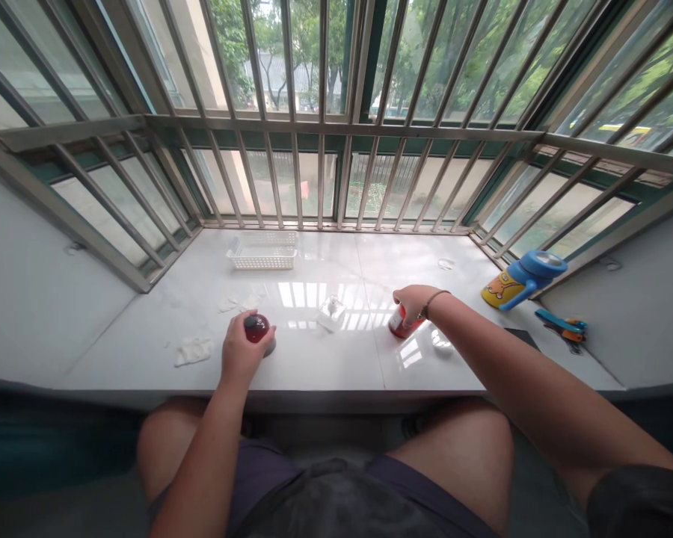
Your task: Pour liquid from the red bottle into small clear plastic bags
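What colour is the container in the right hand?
The container is red with some white, shown in the head view.

Room opens right of the basket [263, 263], bars [325, 128] behind.

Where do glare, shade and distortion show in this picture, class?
Head view: barred reflections glare on the white sill, around the clear item near its middle; head view: window bars splay outward towards the top, probably wide-angle perspective; head view: the shorts below the sill sit in shade; head view: the red bottle has an unreadably small label.
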Motion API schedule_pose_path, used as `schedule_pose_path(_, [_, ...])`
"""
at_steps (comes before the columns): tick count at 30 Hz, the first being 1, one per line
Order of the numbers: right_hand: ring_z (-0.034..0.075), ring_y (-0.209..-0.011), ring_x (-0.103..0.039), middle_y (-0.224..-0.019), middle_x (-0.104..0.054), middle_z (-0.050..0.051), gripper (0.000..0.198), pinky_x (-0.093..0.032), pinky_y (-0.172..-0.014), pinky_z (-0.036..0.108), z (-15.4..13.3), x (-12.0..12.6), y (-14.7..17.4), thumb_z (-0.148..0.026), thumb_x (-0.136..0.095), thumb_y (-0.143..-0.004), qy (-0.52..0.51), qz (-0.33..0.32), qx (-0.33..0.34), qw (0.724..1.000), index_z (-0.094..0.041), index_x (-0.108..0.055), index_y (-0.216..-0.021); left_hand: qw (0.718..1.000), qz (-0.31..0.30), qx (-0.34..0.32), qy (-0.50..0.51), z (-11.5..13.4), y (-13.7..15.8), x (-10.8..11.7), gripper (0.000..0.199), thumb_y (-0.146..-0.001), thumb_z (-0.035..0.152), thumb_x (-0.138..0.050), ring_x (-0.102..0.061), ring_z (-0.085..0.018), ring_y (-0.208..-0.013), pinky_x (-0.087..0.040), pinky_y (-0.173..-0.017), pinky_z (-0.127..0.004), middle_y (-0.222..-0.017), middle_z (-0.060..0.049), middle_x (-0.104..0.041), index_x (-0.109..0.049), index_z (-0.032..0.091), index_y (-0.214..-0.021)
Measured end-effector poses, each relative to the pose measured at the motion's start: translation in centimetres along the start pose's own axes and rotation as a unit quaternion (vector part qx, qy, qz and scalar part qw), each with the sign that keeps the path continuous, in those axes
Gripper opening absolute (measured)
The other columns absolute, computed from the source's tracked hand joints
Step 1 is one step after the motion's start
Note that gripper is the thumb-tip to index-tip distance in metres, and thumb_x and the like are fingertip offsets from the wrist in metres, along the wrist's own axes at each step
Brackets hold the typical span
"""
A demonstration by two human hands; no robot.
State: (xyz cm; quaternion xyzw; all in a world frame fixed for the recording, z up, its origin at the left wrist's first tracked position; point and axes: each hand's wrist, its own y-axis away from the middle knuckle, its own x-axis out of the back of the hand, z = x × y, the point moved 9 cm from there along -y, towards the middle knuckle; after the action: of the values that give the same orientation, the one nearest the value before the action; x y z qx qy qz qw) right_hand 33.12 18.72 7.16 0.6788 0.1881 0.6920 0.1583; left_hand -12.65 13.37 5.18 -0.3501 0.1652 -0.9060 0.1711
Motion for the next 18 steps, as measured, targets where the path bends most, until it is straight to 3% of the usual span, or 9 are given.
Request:
schedule_pose_path(5, [0.034,-0.116,-0.072,-0.151,-0.058,0.019,0.088,-0.059,-0.088,0.038,1.3,2.8,-0.7,-0.04,-0.09,-0.078,-0.017,0.112,-0.01,0.994,-0.023,-0.051,-0.156,1.0,0.007,-0.002,0.0,0.1,0.0,0.1,0.053,-0.083,0.047,-0.082,-0.069,-0.034,-0.123,-0.058,-0.107,-0.049,-0.132,-0.01,-0.07,-0.064,0.027,-0.129])
schedule_pose_path(9, [0.038,-0.129,-0.066,-0.158,-0.051,0.022,0.087,-0.056,-0.099,0.043,4.3,3.5,0.1,-0.053,-0.081,-0.089,-0.018,0.156,-0.047,0.987,-0.025,-0.041,-0.162,1.0,0.002,-0.002,-0.002,0.0,0.0,0.1,0.054,-0.083,0.048,-0.082,-0.069,-0.035,-0.123,-0.059,-0.106,-0.049,-0.132,-0.01,-0.07,-0.064,0.028,-0.13])
schedule_pose_path(13, [0.044,-0.12,-0.07,-0.138,-0.066,0.026,0.096,-0.058,-0.094,0.051,8.9,0.7,1.1,-0.06,-0.091,-0.075,-0.01,0.095,-0.12,0.988,-0.017,-0.053,-0.152,1.0,0.007,-0.007,-0.003,0.1,0.0,0.1,0.054,-0.084,0.047,-0.082,-0.069,-0.035,-0.125,-0.058,-0.108,-0.049,-0.133,-0.01,-0.07,-0.064,0.028,-0.13])
schedule_pose_path(18, [0.04,-0.099,-0.078,-0.109,-0.08,0.015,0.084,-0.061,-0.083,0.048,11.4,-4.5,1.3,-0.04,-0.104,-0.05,-0.016,-0.016,-0.148,0.989,-0.019,-0.075,-0.126,1.0,0.014,-0.004,0.005,0.0,0.0,0.1,0.052,-0.084,0.048,-0.082,-0.069,-0.034,-0.122,-0.058,-0.109,-0.049,-0.132,-0.01,-0.07,-0.065,0.027,-0.129])
